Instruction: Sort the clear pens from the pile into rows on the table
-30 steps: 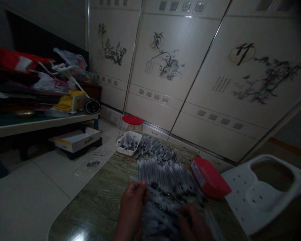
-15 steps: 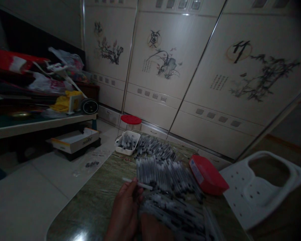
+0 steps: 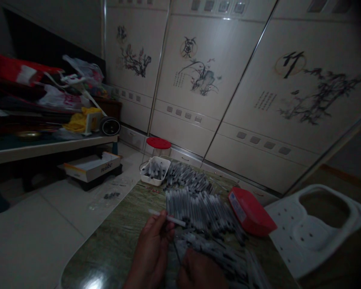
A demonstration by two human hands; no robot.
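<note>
My left hand [image 3: 150,253] is shut on a slim white pen-like tube [image 3: 168,218], held crosswise above the table's near edge. My right hand [image 3: 198,273] lies on a loose heap of similar tubes [image 3: 216,257], its fingers partly hidden among them. Just beyond, a dense rows-like mass of tubes [image 3: 198,210] covers the green marble-patterned tabletop [image 3: 108,249]. A further batch [image 3: 186,178] lies at the far end, next to a small white tray [image 3: 155,170] filled with more tubes.
A red plastic box [image 3: 251,212] sits at the table's right side, and a white perforated plastic stool [image 3: 313,228] stands beyond it. A red-lidded jar [image 3: 158,146] stands behind the tray. A cardboard box lid [image 3: 92,166] is on the floor to the left, below a cluttered shelf [image 3: 48,150].
My left hand has lifted the white tube and turned it, tip pointing left. My right hand has moved left across the near heap.
</note>
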